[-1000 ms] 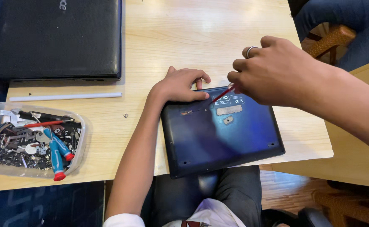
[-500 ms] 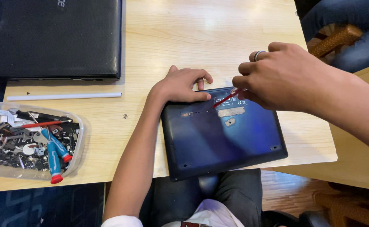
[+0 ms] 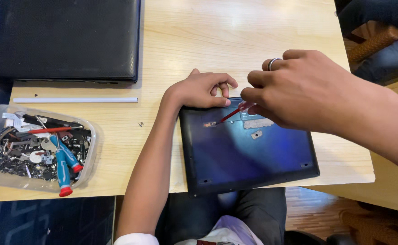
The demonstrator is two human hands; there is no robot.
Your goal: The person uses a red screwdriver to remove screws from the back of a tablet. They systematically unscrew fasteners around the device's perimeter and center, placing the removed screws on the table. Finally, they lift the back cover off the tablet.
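Note:
A small dark laptop (image 3: 249, 156) lies bottom side up at the table's near edge, overhanging my lap. My left hand (image 3: 203, 88) rests with curled fingers on its far left corner and holds nothing. My right hand (image 3: 298, 88), a ring on one finger, pinches a thin red screwdriver (image 3: 229, 115). The tool's tip touches the laptop's base near its far left part. Grey labels and a small patch (image 3: 256, 134) show on the base beside the tool.
A larger black laptop (image 3: 67, 38) lies shut at the far left. A white rod (image 3: 75, 100) lies in front of it. A clear plastic tub (image 3: 38, 147) at the left holds metal parts and blue-and-red screwdrivers. A tiny screw (image 3: 141, 123) sits on the wooden table (image 3: 235, 41).
My right hand has shifted slightly left with the red screwdriver, and its tip now sits further left on the base. My left hand stays on the corner.

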